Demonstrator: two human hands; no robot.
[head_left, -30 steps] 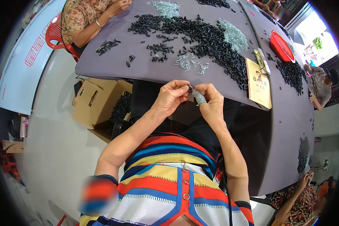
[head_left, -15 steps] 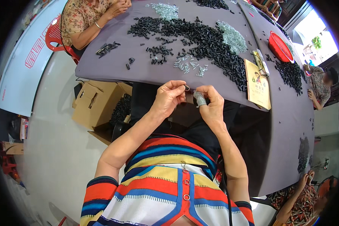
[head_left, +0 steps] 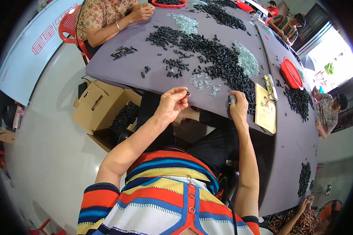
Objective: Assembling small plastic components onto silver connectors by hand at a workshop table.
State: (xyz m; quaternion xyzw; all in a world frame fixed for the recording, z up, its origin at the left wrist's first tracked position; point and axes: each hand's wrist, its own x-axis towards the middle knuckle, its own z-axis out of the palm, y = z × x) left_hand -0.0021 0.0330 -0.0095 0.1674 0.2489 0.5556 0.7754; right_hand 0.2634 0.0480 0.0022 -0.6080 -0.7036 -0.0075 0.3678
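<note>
My left hand (head_left: 171,105) is closed, pinching a small black tube-shaped piece (head_left: 188,93) between thumb and fingertips just off the table's near edge. Over that edge, my right hand (head_left: 240,109) has its fingers curled downward, a grey wrapping (head_left: 232,99) showing around one finger; whatever lies under the fingertips is hidden. Between and beyond my hands are loose clear, silvery little pieces (head_left: 200,82), and past them a small cluster of black pieces (head_left: 175,65). A long heap of the same black pieces (head_left: 213,58) stretches across the grey-covered table (head_left: 117,72).
A yellow booklet (head_left: 265,109) lies right of my right hand. Clear piles (head_left: 247,60) and a red basket (head_left: 291,73) are farther off. An open cardboard box (head_left: 102,102) with black pieces stands below at left. Co-workers sit around, one person's hands (head_left: 141,12) at far left.
My right hand has moved away from my left, to the right and over the table edge. My left hand still pinches the black piece. The view has shifted slightly.
</note>
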